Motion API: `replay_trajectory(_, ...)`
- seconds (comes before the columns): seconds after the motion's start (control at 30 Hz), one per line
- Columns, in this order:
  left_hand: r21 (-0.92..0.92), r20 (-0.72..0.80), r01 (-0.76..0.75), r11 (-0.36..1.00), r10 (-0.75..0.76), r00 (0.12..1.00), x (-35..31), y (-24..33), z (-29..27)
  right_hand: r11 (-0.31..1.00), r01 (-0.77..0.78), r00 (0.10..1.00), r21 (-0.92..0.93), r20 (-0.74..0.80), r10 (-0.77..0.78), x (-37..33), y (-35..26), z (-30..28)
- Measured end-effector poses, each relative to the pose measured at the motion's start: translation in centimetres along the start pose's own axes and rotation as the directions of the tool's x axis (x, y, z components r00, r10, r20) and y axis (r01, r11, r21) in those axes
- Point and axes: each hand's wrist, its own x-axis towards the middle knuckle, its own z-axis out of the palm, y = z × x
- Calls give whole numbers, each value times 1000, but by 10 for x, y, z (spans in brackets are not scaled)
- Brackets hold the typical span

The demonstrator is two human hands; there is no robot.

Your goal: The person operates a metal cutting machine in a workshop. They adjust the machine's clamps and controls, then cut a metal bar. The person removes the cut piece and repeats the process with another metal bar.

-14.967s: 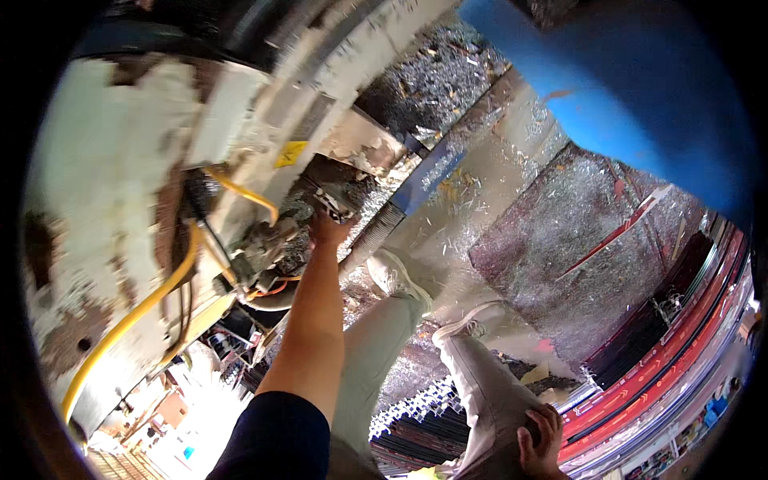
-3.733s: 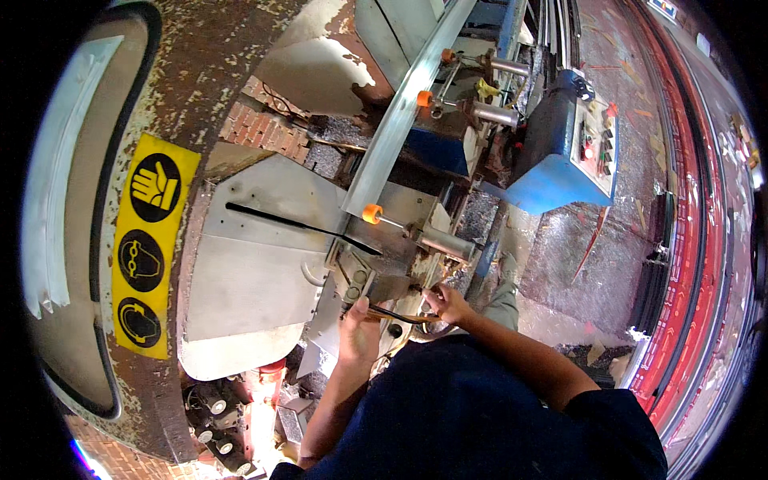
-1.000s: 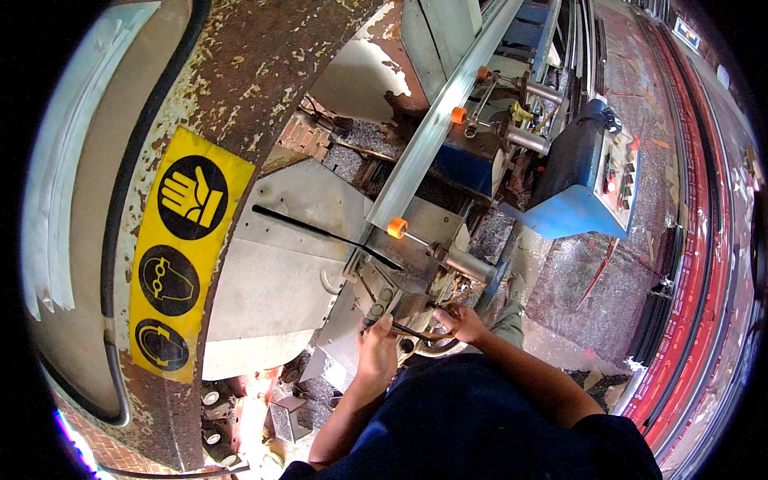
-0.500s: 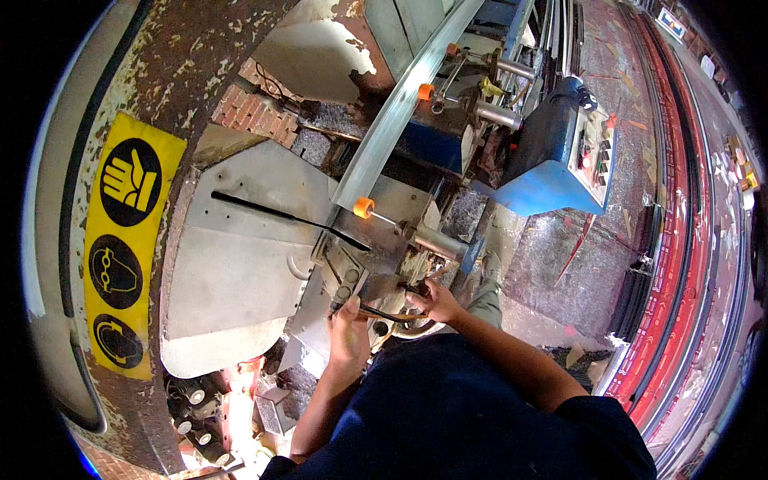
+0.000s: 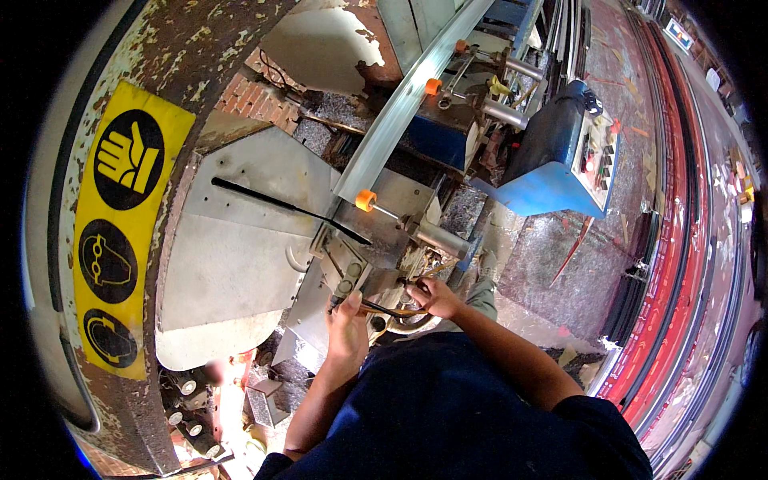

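Standing over one large machine (image 5: 212,40), the person has both hands at its near end. Work there appears to be in hand and not closed out: the profile already lies along the bed, while neither hand is clear of the block area. How much is left at the block cannot be read from this view.

Count, largest down:
- One long pale profile (image 5: 392,132), slanting away to the upper right; near end just short of the slot.
- One slotted grey plate (image 5: 240,268), left of the profile's near end.
- One blue control box (image 5: 544,188), right of the bed, apart from both hands.
- One yellow sticker (image 5: 120,214), three round pictograms.
- Three metal cylinders (image 5: 442,239) in view, right of the profile.
- Two hands. Left hand (image 5: 347,328): thumb up against the block's lower edge, fingers mostly hidden; grip cannot be told. Right hand (image 5: 436,298): fingers partly curled beside a dark fitting; whether it has hold cannot be told.
- One metal block (image 5: 349,278), just below the slot, ahead of the left hand.
- One dark hose (image 5: 384,310), between the hands.
- Three orange caps (image 5: 366,200), beside the profile.
- Two round ends (image 5: 353,270) on the block.
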Motion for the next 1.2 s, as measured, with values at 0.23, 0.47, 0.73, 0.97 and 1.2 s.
replay_trajectory(0.23,-84,-87,44,995,-52,995,-4,-3,-12,987,48,998,-153,-23,-52,-6,-22,0)
replay_trajectory(0.47,-115,-113,61,991,-74,991,-1,-11,-20,940,100,983,-326,-112,-143,-4,-14,4)
replay_trajectory(0.73,-151,-145,80,985,-103,984,-1,-19,-30,985,-7,996,-174,88,23,8,-2,-7)
replay_trajectory(0.97,-126,-152,59,990,-78,985,-1,-6,-9,979,35,998,-199,63,-23,18,9,-14)
replay_trajectory(1.2,-115,-231,64,991,-89,969,-4,-7,-7,986,-68,974,-152,204,99,15,-5,-17)
